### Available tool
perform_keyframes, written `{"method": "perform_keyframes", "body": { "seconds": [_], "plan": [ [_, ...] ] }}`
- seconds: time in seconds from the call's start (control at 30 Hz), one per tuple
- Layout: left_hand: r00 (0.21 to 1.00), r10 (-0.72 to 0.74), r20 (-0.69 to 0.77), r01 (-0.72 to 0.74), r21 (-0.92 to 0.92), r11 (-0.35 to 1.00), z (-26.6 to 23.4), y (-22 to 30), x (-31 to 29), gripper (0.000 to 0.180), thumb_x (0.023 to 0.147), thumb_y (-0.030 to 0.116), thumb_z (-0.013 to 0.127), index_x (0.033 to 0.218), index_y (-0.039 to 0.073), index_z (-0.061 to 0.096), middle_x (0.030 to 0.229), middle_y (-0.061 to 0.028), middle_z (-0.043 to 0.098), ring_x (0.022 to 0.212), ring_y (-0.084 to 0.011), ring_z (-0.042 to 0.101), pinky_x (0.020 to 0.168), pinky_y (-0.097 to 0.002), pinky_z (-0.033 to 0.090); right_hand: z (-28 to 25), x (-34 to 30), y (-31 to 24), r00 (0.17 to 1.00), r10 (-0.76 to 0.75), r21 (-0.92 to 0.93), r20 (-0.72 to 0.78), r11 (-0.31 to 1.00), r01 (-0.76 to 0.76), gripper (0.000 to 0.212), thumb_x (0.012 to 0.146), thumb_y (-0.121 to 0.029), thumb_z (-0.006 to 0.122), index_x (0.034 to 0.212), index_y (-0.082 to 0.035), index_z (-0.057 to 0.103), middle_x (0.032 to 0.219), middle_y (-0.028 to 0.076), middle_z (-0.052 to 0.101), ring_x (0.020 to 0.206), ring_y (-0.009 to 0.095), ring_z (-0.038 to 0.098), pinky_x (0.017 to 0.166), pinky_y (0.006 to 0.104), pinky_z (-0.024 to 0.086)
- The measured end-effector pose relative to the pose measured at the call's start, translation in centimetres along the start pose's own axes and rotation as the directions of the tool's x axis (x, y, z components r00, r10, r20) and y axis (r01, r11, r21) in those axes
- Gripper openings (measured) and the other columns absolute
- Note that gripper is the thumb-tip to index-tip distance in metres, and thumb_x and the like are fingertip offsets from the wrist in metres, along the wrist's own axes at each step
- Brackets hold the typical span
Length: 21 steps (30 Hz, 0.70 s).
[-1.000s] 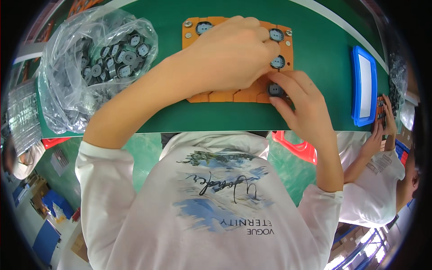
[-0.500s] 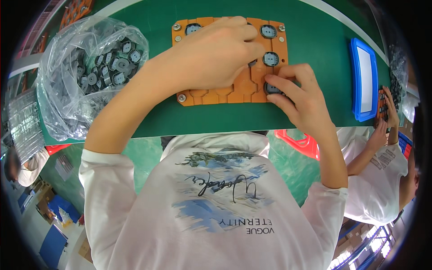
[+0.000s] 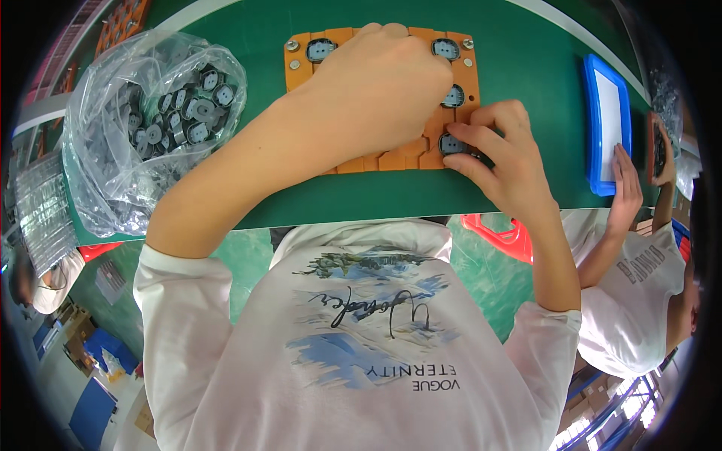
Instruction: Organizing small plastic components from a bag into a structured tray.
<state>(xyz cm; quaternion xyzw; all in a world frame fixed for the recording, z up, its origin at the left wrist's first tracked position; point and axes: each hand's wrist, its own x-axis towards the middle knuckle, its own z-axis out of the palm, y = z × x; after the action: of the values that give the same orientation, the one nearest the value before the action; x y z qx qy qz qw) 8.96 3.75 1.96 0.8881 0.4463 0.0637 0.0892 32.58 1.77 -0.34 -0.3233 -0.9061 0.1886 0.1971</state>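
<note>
An orange fixture plate point(image 3: 350, 163) with shaped recesses lies on the green table. Small rounded black parts with grey faces sit in it: one at the upper left point(image 3: 321, 50), one at the upper right point(image 3: 446, 49), one below that point(image 3: 453, 96). My left hand point(image 3: 380, 86) reaches across the plate with its fingers curled down; their tips, and anything in them, are hidden. At the lower right corner my right hand point(image 3: 505, 154) pinches another black part point(image 3: 451, 144) between thumb and index finger, at its recess.
A clear plastic bag point(image 3: 90, 150) full of similar black parts point(image 3: 197, 113) stands to the left. At the right lies a blue-framed tray point(image 3: 594, 128) with a white face. A co-worker's hand point(image 3: 626, 184) touches it. Silver bolts point(image 3: 292, 46) stand at the plate's corners.
My left hand has slid right and turned over the plate, baring less of its middle. My right hand keeps to the same corner part. The co-worker's hand has come to the blue-framed tray.
</note>
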Motion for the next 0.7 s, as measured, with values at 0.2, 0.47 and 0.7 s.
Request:
{"method": "perform_keyframes", "body": {
  "seconds": [0.2,0.47,0.7],
  "plan": [
    [0.979,0.119,-0.166,-0.123,-0.010,0.992,0.6,-0.5,-0.4,0.022,0.076,0.009,0.077,0.094,0.000,0.068,0.085,-0.0161,0.066,0.091,-0.0347,0.065,0.082,-0.0433,0.053,-0.2,-0.3,0.0,0.992,0.127,0.079,-0.025,0.989,-0.125,0.041,0.079,-0.013,0.080,0.117,-0.003,0.069,0.113,0.010,0.061,0.110,0.030,0.054,0.090,0.0386,0.048],
    [0.981,0.152,-0.117,-0.169,-0.148,0.975,0.6,-1.6,-0.4,0.021,0.079,0.013,0.077,0.096,0.002,0.070,0.093,-0.0133,0.061,0.097,-0.0325,0.061,0.087,-0.0418,0.050,1.3,0.7,1.1,0.997,0.044,-0.072,-0.066,0.996,-0.048,0.040,0.090,-0.020,0.070,0.128,-0.007,0.067,0.142,0.007,0.058,0.124,0.031,0.049,0.108,0.0401,0.039],
    [0.954,0.102,-0.281,-0.148,-0.146,0.978,2.0,-2.5,-2.7,0.026,0.080,0.016,0.078,0.104,0.006,0.074,0.097,-0.0087,0.059,0.096,-0.0290,0.055,0.086,-0.0396,0.048,1.5,0.9,0.0,0.999,0.033,-0.004,-0.026,0.999,-0.033,0.050,0.094,-0.024,0.065,0.140,-0.006,0.058,0.152,0.008,0.050,0.144,0.037,0.036,0.118,0.0482,0.029]
  ]
}}
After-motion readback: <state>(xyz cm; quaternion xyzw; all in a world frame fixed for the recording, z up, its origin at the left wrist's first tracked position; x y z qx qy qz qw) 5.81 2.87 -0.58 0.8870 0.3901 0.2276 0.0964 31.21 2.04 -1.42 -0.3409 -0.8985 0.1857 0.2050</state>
